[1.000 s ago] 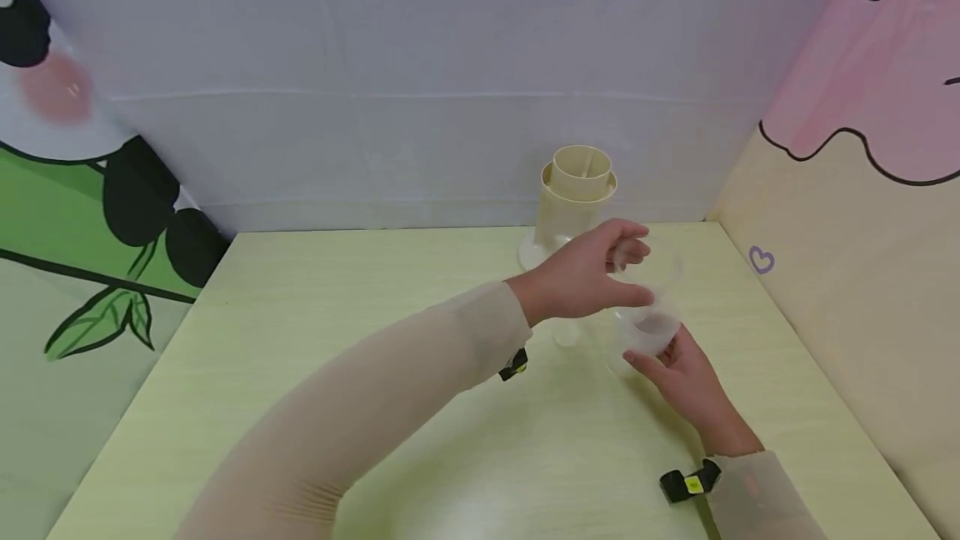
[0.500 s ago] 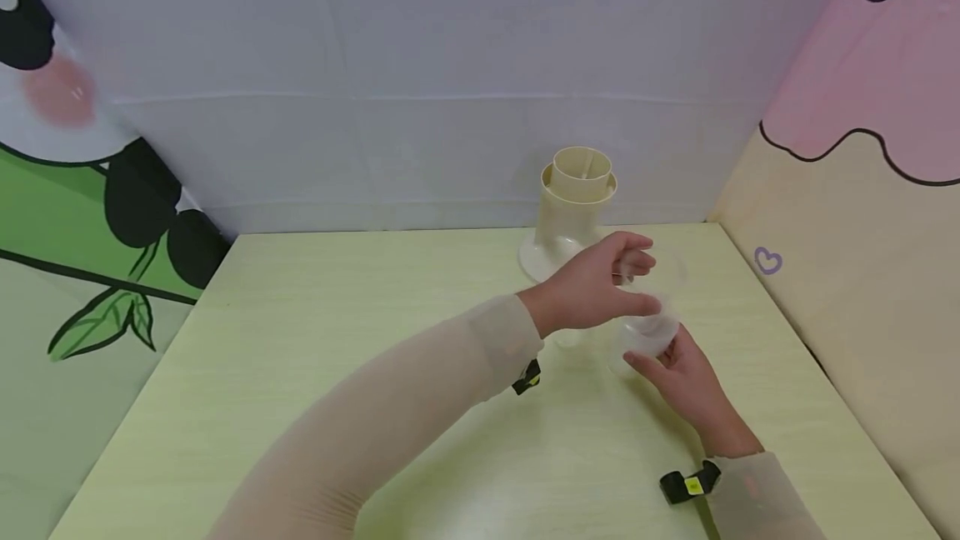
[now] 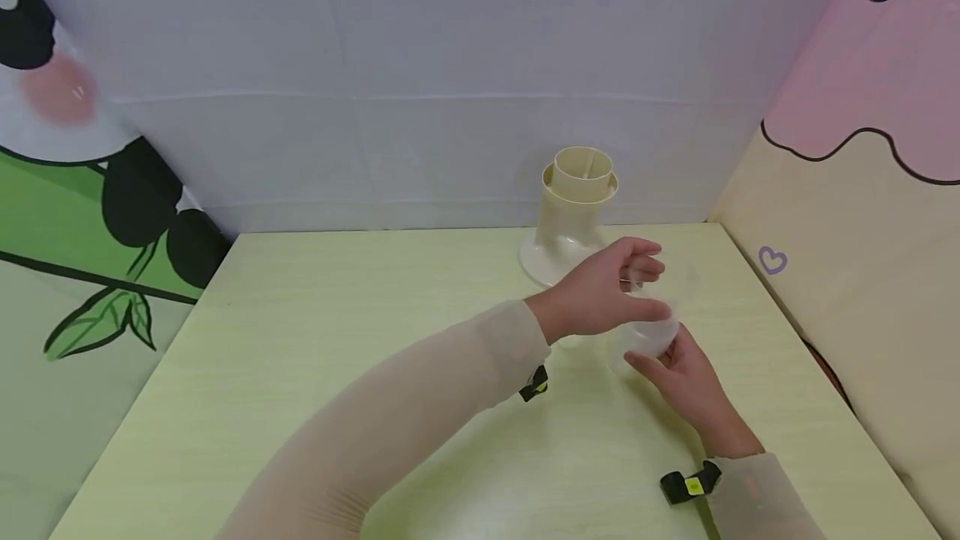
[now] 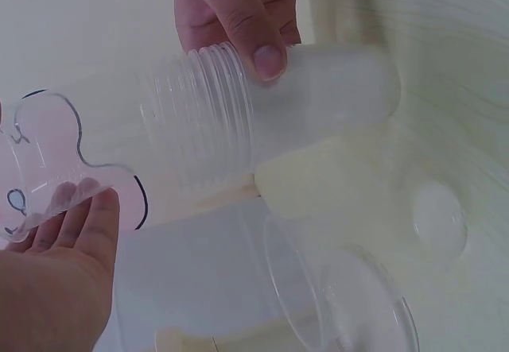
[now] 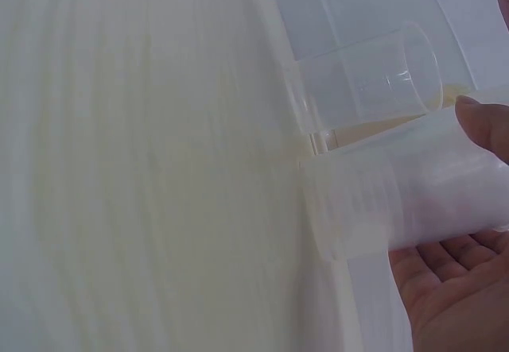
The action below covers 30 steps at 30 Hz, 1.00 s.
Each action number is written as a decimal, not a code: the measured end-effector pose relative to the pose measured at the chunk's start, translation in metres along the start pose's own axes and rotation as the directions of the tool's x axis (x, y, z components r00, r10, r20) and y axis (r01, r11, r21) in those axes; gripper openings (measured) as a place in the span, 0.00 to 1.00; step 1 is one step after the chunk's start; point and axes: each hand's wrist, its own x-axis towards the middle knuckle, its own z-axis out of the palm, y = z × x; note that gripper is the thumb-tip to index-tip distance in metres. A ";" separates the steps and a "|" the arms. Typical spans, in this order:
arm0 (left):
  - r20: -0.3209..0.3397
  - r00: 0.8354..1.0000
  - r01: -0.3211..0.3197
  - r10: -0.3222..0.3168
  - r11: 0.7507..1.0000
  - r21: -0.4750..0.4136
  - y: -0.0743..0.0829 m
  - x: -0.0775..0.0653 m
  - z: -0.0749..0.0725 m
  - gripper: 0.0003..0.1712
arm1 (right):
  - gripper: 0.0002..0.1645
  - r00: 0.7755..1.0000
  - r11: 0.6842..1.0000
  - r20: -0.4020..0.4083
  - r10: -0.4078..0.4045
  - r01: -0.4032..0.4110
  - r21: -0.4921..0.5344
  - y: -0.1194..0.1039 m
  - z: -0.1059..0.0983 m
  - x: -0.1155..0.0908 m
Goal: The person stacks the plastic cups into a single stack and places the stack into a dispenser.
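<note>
My left hand (image 3: 611, 290) holds a clear plastic cup (image 4: 103, 149) from the side, thumb apart from the fingers. In the left wrist view, that cup runs straight into the ridged rims of a stack of clear cups (image 4: 211, 114). My right hand (image 3: 678, 373) grips the stack around its side, with the thumb (image 4: 269, 62) pressed just below the rims. The stack stands upright over the table in the right wrist view. Another clear cup (image 5: 366, 82) stands beside it, mostly hidden behind my left hand in the head view.
A cream double-walled cylinder (image 3: 577, 182) on a round clear base (image 3: 536, 261) stands at the back of the pale wooden table (image 3: 375, 273). A white cloth wall (image 3: 450, 148) rises behind. Printed cloth panels (image 3: 847, 273) flank both sides.
My left hand has moved slightly right and down with its cup, closer to the stack. The right hand stays in place, holding the stack.
</note>
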 end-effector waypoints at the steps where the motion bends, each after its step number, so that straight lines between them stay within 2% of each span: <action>1: 0.000 1.000 0.000 0.000 1.000 -0.005 0.000 0.000 0.001 0.43 | 0.45 1.000 1.000 0.000 -0.004 0.004 -0.005 0.001 0.000 0.000; 8: -0.002 1.000 -0.001 0.001 1.000 -0.005 -0.001 0.001 0.005 0.44 | 0.44 1.000 1.000 0.003 -0.008 0.008 -0.008 0.001 0.000 0.001; 14: -0.025 0.999 0.028 -0.028 1.000 0.008 -0.002 0.002 0.005 0.44 | 0.44 1.000 1.000 0.003 -0.009 0.009 0.008 -0.002 0.001 -0.001; 20: -0.026 0.996 0.082 -0.080 0.994 0.075 -0.007 0.000 0.007 0.45 | 0.45 1.000 1.000 0.008 -0.022 0.022 -0.002 0.001 0.001 -0.002; 30: -0.038 0.993 0.117 -0.112 0.975 0.190 -0.025 0.002 0.015 0.47 | 0.44 0.999 0.999 0.015 -0.039 0.039 -0.014 0.001 0.000 0.000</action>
